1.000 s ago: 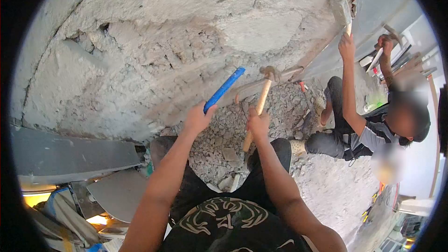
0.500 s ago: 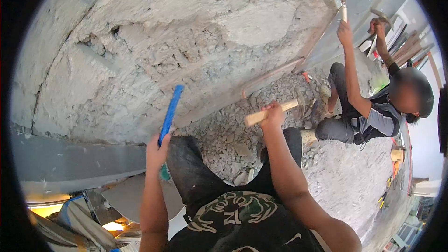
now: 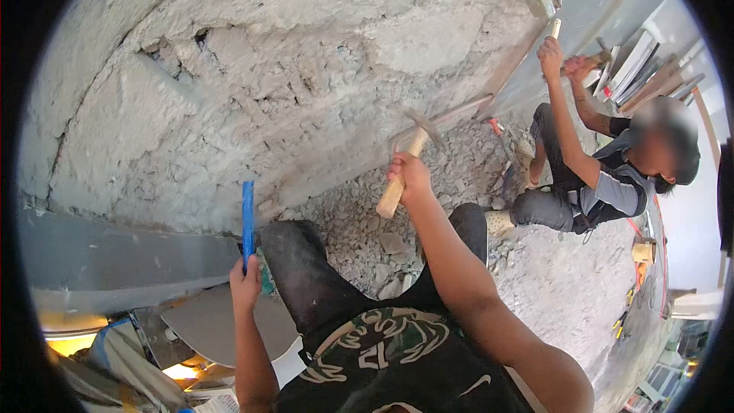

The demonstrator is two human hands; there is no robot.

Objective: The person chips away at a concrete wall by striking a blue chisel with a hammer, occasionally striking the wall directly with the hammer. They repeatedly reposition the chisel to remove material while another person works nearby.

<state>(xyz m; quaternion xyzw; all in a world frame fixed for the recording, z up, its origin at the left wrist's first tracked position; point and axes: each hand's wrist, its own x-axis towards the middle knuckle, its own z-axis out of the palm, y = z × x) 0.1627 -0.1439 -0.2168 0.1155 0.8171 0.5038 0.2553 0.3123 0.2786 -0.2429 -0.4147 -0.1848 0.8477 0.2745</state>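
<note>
In my left hand (image 3: 245, 283) is a blue chisel (image 3: 248, 216), gripped near its lower end. The chisel points up toward the foot of the rough, broken wall (image 3: 306, 46). My right hand (image 3: 410, 172) is closed around the wooden handle of a hammer (image 3: 420, 140). The hammer's metal head is uppermost, overlapping the lower wall, while the butt of its handle points down toward my legs. Grey rubble (image 3: 344, 226) lies between my knees and along the wall base.
A co-worker (image 3: 604, 176) crouches at the right, one hand on a light-handled tool (image 3: 556, 28) and the other on a hammer (image 3: 600, 57). Boards (image 3: 650, 84) lean behind them. A round grey panel (image 3: 229, 325) is at lower left. A pipe (image 3: 462, 109) runs along the wall base.
My left hand has moved down and left, and the chisel is more upright. My right hand has risen leftward, swinging the hammer head up. The co-worker's hands have shifted.
</note>
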